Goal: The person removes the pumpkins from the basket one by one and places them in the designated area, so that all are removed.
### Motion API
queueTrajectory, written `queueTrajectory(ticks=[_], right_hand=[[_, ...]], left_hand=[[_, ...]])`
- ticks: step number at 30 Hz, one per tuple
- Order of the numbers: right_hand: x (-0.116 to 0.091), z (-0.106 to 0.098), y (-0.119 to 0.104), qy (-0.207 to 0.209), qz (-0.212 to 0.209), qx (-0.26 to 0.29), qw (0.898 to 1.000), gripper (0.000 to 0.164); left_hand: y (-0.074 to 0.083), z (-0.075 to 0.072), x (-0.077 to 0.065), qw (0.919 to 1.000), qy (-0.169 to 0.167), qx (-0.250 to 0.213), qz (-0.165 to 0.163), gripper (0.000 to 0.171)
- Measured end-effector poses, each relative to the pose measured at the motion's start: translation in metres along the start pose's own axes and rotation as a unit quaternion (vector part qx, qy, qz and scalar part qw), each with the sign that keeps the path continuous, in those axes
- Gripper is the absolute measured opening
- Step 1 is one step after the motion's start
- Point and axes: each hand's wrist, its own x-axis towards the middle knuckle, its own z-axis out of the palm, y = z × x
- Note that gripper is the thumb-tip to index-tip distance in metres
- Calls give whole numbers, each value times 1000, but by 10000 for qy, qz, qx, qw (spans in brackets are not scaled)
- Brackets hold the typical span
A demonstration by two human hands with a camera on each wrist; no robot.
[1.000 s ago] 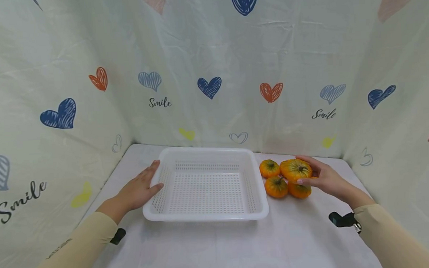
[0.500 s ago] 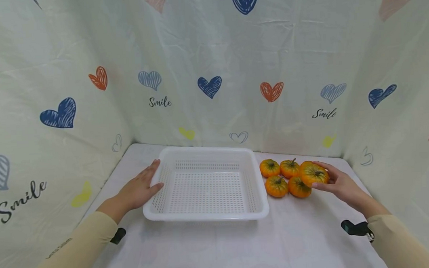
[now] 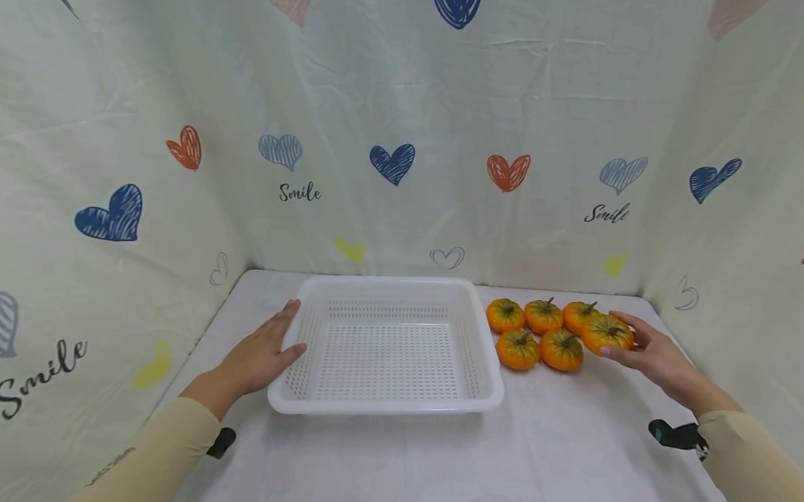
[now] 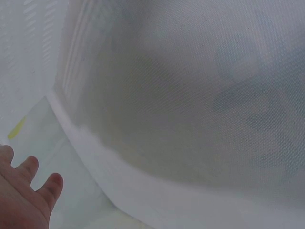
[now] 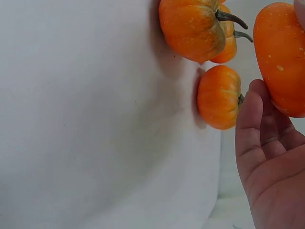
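At the right, my right hand [image 3: 663,355] holds a small orange pumpkin [image 3: 607,334] between thumb and fingers. In the right wrist view the held pumpkin [image 5: 281,62] is raised off the table and partly cut off by the frame. Several similar pumpkins stand beside it in two rows, among them a front pumpkin [image 3: 561,350] and a back-right pumpkin [image 3: 579,316] partly covered by the held one. My left hand [image 3: 260,353] rests with extended fingers on the left rim of a white perforated plastic basket [image 3: 383,406]. In the left wrist view, some of its fingers [image 4: 50,188] show beside the basket wall [image 4: 143,95].
The basket stands left of the pumpkins, its right rim close to the leftmost pumpkins [image 3: 505,315]. A white cloth covers the table [image 3: 413,470]. Curtains [image 3: 393,77] printed with hearts enclose the back and both sides.
My right hand has moved rightward and slightly toward me with the pumpkin, uncovering two back-row pumpkins that it hid before. My left hand and the basket have stayed put.
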Motion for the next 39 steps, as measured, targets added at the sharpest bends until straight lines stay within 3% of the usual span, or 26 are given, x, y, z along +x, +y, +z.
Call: queueTrajectory(ticks=[23, 39], right_hand=[[2, 4, 44, 224, 690, 188, 9972, 109], [6, 8, 53, 182, 1054, 370, 9936, 109]], left_hand=[[0, 1, 1, 10000, 43, 56, -62, 80], [0, 1, 0, 10000, -4, 35, -60, 79]])
